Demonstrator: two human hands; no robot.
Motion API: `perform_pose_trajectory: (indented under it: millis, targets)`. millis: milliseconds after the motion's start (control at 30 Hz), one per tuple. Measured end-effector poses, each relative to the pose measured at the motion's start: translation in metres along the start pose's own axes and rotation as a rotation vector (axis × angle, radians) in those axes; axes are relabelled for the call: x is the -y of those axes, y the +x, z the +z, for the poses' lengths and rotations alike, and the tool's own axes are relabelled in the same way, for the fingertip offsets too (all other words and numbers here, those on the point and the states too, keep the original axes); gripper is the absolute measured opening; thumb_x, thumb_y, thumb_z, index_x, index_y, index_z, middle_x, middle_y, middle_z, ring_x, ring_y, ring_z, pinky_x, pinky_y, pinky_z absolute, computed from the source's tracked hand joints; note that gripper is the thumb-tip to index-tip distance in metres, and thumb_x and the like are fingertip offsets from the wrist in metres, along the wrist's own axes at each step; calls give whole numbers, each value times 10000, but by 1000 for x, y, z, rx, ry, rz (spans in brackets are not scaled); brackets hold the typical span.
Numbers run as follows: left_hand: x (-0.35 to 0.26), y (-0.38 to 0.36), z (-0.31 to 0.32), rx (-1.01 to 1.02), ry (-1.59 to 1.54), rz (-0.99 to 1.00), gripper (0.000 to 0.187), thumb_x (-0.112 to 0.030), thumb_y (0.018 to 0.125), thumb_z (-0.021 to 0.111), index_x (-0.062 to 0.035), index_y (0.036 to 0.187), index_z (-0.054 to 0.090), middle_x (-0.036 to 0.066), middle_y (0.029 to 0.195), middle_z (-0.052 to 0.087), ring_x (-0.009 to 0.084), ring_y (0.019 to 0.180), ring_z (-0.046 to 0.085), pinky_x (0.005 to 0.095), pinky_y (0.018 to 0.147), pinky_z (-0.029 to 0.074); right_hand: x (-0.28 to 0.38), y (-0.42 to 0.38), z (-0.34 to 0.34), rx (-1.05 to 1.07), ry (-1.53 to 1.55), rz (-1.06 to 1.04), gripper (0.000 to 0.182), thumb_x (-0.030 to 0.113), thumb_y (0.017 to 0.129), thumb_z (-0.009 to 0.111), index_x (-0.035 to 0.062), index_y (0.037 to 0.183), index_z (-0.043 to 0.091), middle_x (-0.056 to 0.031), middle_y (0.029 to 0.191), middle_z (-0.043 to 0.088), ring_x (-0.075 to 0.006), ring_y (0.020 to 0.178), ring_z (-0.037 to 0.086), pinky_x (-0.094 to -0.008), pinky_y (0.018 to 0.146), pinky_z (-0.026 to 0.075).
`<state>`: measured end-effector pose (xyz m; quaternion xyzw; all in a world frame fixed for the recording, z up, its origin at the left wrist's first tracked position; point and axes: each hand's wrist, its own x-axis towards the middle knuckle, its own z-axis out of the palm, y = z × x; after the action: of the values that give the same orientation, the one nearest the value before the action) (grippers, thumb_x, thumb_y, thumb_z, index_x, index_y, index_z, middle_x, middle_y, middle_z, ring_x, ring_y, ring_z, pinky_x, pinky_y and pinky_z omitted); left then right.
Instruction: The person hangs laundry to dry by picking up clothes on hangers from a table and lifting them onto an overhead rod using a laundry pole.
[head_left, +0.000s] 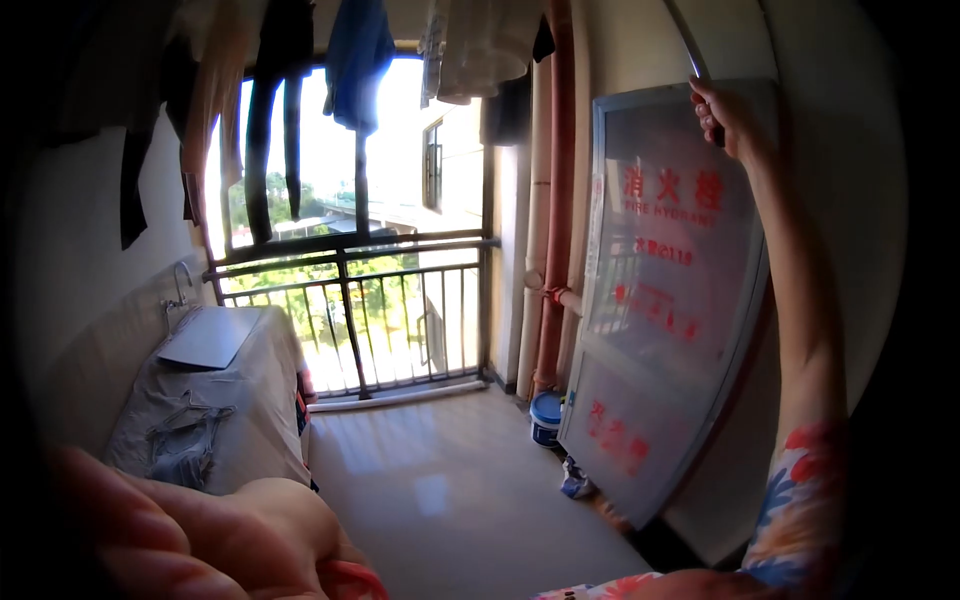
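Note:
My right hand (722, 118) is raised at the upper right. Its fingers are wrapped round a thin metal pole (687, 40), which runs up out of view. Behind that hand stands the fire hydrant cabinet door (655, 270), grey-framed and glazed, with red lettering. Close to the camera at the lower left is my left hand (220, 535), with a red band (352, 580) at its wrist. Its fingers look curled towards the palm; anything inside them is hidden. Clothes hang overhead, among them a blue garment (358, 65), dark trousers (270, 120) and a pale garment (485, 50).
On the left, a grey cover (255, 400) lies over a bulky object, with a white board (212, 336) and dark hangers (190, 440) on top. A railing (345, 310) crosses the window. Red pipes (552, 200) and a blue bucket (546, 418) stand beside the cabinet door.

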<state>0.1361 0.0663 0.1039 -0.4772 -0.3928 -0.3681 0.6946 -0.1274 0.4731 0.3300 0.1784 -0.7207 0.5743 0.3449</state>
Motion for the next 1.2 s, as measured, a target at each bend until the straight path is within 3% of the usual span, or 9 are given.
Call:
perform_pose_trajectory:
  millis: [500, 933, 1067, 1133, 1167, 1200]
  targets:
    - [24, -11, -16, 6, 6, -54, 304, -211, 780, 571, 47, 931, 517, 117, 739, 562, 131, 630, 500, 258, 621, 365, -61, -11, 11, -57, 14, 79, 307, 393, 795, 554, 143, 659, 439, 85, 477, 373, -18, 353, 317, -201, 335, 269]
    - [41, -12, -62, -9, -38, -108, 345, -219, 766, 598, 49, 960, 502, 112, 748, 561, 115, 606, 488, 234, 567, 373, -87, -87, -16, -238, -110, 41, 329, 354, 782, 584, 138, 598, 417, 54, 475, 358, -35, 342, 329, -209, 309, 276]
    - [47, -24, -72, -24, 36, -148, 358, -222, 762, 607, 49, 969, 498, 111, 751, 561, 110, 599, 484, 226, 551, 375, -126, -151, -17, -275, -156, 49, 333, 326, 783, 588, 140, 577, 404, 48, 475, 355, -42, 352, 346, -219, 326, 299]
    - [52, -46, -73, -28, 169, -229, 365, -223, 760, 611, 50, 974, 495, 110, 752, 561, 108, 595, 482, 222, 543, 377, -155, -194, -17, -161, -96, 148, 310, 311, 772, 609, 134, 593, 428, 49, 470, 353, -43, 367, 368, -222, 351, 326]
    - [58, -62, -73, -8, 245, -301, 369, -224, 759, 613, 50, 976, 494, 110, 753, 561, 107, 593, 481, 221, 538, 377, -168, -213, -20, -160, 31, 310, 234, 302, 761, 627, 124, 691, 492, 42, 509, 388, -51, 408, 409, -222, 387, 363]
    - [63, -83, -73, 48, 332, -401, 372, -224, 758, 615, 50, 978, 493, 110, 754, 561, 105, 591, 480, 219, 534, 378, -191, -227, -32, -75, 99, 311, 217, 279, 759, 633, 115, 853, 527, 36, 581, 431, -59, 470, 451, -223, 431, 394]
